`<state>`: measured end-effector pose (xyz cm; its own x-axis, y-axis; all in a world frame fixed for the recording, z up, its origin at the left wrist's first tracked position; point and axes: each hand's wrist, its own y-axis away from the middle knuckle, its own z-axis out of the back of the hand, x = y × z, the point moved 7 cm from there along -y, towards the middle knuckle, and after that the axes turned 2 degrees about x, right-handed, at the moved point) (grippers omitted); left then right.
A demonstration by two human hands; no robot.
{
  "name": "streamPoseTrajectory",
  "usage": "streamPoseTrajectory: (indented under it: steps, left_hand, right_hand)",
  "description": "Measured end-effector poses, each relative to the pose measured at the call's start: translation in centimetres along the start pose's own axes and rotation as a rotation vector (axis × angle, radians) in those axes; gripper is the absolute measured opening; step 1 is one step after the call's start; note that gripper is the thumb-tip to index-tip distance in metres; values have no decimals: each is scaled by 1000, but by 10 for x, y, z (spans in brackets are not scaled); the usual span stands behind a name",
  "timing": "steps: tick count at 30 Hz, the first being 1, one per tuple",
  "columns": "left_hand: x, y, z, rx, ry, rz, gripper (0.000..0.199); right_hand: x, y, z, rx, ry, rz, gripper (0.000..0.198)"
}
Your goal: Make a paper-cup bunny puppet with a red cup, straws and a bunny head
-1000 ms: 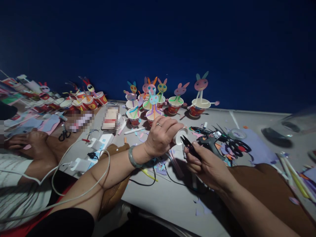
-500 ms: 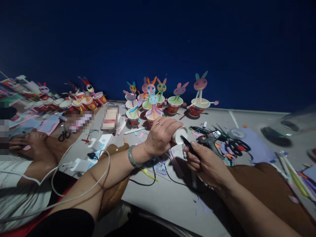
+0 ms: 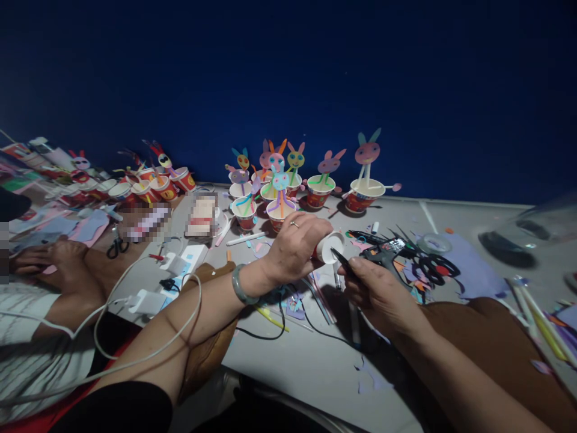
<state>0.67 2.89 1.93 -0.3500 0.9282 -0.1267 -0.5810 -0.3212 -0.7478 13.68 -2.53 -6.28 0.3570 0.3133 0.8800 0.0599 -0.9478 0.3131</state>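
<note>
Left hand (image 3: 298, 249): fingers gripping paper cup (image 3: 332, 242). Right hand (image 3: 376, 288): fingers wrapped round dark pointed tool (image 3: 343, 259). Risk, I judge: tool slip could nick left fingers.

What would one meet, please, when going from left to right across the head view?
Scissors on the far left → power strip → bracelet → held cup → tall rabbit → tape roll → purple paper → yellow straw.

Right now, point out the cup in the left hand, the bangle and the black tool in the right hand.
Cup (image 3: 332, 248): head view, on its white end.
Bangle (image 3: 238, 288): head view, on its band.
Black tool (image 3: 341, 259): head view, on its exposed part.
</note>
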Motion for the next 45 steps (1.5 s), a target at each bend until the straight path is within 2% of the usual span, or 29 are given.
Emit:
streamPoseTrajectory:
  steps: [13, 17, 23, 31, 37, 45]
  left_hand:
    - [5, 3, -4, 78, 62, 80, 45]
    - [7, 0, -3, 94, 71, 125, 48]
    - [9, 1, -2, 48, 55, 101, 57]
    - [1, 3, 1, -9, -64, 23, 44]
    - [1, 3, 0, 43, -136, 76, 38]
    - [-6, 1, 4, 12, -224, 56, 31]
  right_hand:
    - [7, -1, 8, -64, 111, 161, 53]
    - [15, -1, 10, -74, 79, 204, 50]
    - [9, -2, 5, -4, 57, 96, 52]
    - [-2, 2, -5, 65, 30, -12, 51]
    - [-5, 3, -7, 59, -65, -55, 48]
    - [-10, 9, -16, 103, -184, -149, 47]
